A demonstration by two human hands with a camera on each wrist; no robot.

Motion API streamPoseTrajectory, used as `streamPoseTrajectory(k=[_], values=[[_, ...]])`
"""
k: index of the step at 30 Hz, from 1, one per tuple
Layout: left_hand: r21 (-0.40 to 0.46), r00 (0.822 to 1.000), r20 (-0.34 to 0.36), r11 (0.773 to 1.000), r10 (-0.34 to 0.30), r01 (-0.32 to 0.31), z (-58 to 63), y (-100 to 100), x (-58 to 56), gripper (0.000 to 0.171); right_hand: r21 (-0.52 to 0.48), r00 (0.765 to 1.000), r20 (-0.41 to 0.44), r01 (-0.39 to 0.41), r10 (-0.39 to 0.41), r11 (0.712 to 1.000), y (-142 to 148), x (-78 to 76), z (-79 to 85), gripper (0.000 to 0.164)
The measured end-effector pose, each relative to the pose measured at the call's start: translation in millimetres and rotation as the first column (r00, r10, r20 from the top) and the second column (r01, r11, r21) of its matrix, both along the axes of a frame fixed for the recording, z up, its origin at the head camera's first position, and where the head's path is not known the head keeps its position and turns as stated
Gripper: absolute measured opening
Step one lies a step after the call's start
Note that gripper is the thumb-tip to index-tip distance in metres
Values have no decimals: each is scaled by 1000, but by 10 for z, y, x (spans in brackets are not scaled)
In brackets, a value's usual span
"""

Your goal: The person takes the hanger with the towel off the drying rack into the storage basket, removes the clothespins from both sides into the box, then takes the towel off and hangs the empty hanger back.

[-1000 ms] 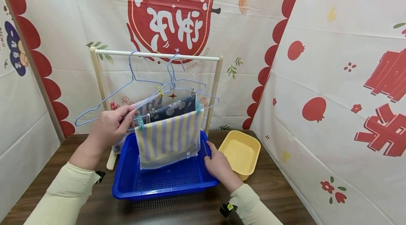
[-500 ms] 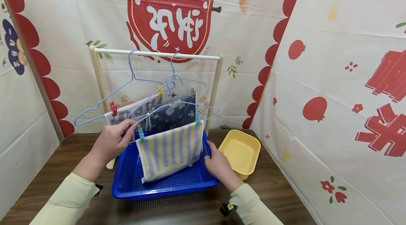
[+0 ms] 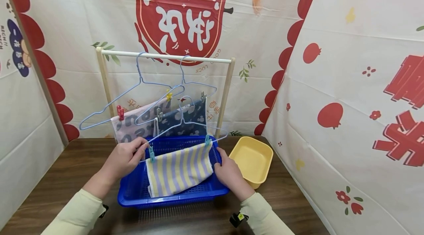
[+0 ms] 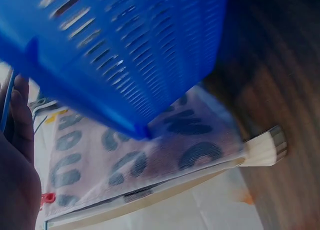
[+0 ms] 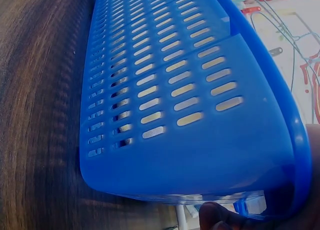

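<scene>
My left hand (image 3: 127,156) pinches the left end of a blue wire hanger (image 3: 170,126), whose hook is free of any rail. From this hanger hangs a yellow and lavender striped towel (image 3: 180,168), held by two teal clothespins (image 3: 151,154). The towel's lower part is inside a blue plastic basket (image 3: 172,201) with slotted walls. At the basket's right rim, my right hand (image 3: 230,170) grips the edge. Up close in the right wrist view, the basket's slotted wall (image 5: 190,155) shows striped cloth through its slots.
Behind the basket stands a drying rack (image 3: 165,56) with two more hangers. They carry a pink lettered towel (image 3: 126,126) and a dark blue patterned towel (image 3: 195,117), fastened with clothespins. A yellow tub (image 3: 253,159) sits right of the basket on the wooden table (image 3: 278,205).
My left hand has lowered the hanger with the striped towel, its hook dropping from near the rack's bar to well below it. The right hand has stayed on the basket rim.
</scene>
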State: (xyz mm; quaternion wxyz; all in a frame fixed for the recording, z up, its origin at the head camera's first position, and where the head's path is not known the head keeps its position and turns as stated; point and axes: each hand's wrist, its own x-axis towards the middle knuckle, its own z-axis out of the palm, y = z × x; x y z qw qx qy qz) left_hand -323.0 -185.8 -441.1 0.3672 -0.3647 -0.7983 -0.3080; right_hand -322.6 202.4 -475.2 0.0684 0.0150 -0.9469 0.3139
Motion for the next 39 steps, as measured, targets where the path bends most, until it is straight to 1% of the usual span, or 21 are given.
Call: streamPoseTrajectory(k=[4,6,11,15,20,21,25,27,28,30,32,35,37,39], values=[[-26,998,63,1000,5,-3,-107,6,12,21,-9,1000,-6,-1,1,1000,3,1,-9,62],[-34,997,77,999,8,-5,-152,4,19,21,-15,1000,-9,-4,4,1000,1,7,-9,61],[-32,996,83,999,17,-14,-226,-2,36,22,-13,1000,-15,-5,4,1000,-2,16,-4,61],[-29,996,86,999,21,-19,-256,-6,41,22,-11,1000,-17,-7,7,1000,3,10,-7,62],[-22,995,100,1000,24,-22,-278,-11,36,25,-29,999,-30,-18,17,999,19,-3,-14,61],[-21,995,101,1000,25,-23,-283,-11,34,26,-20,998,-57,-35,34,999,64,-48,-90,61],[-20,995,102,1000,22,-20,-304,-10,22,27,4,994,-111,-26,26,1000,70,-46,-97,58],[-19,995,101,1000,19,-17,-313,-8,18,27,26,986,-164,-6,11,1000,71,-53,-89,55],[-18,995,101,1000,17,-15,-316,-7,17,27,23,986,-169,14,-10,1000,29,-10,1,52],[-15,995,101,1000,16,-14,-318,-8,18,28,43,974,-227,11,-1,999,28,-22,57,46],[-12,995,102,1000,15,-14,-316,-10,20,28,76,962,-271,-20,40,997,27,-39,136,43],[-9,995,102,1000,17,-16,-305,-14,24,29,150,937,-307,-123,165,981,32,-82,251,42],[-13,995,101,1000,17,-16,-294,-14,23,28,206,916,-306,-201,258,958,37,-109,310,45],[-17,995,98,1000,17,-15,-286,-12,20,27,265,897,-288,-263,336,928,41,-156,343,49]])
